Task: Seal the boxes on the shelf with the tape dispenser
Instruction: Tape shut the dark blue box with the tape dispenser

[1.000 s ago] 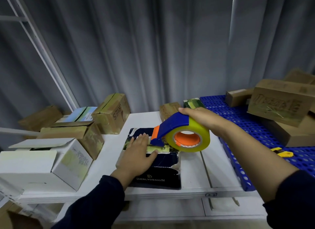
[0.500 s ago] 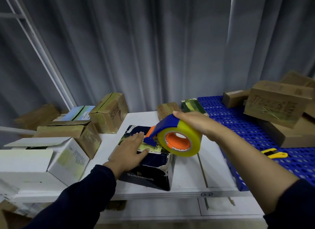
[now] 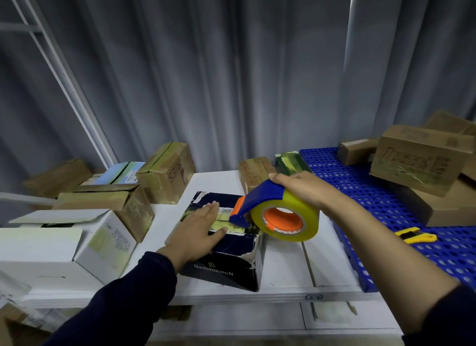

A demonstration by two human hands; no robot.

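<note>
The left hand (image 3: 203, 229) is lying flat, fingers straight, pressing down on top of the dark box (image 3: 231, 260), which is sitting at the front of the white shelf (image 3: 283, 273). The right hand (image 3: 301, 188) is gripping the tape dispenser (image 3: 283, 204) from above, its blue nose touching the box's top near the right edge.

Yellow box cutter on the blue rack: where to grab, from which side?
Pinch the yellow box cutter across its narrow width at mid-body, coming straight down from above. It lies flat on the blue perforated rack, long axis roughly left to right, with bare rack along both long sides. Avoid the left end: the dark part there may be the blade, too small to tell.
</note>
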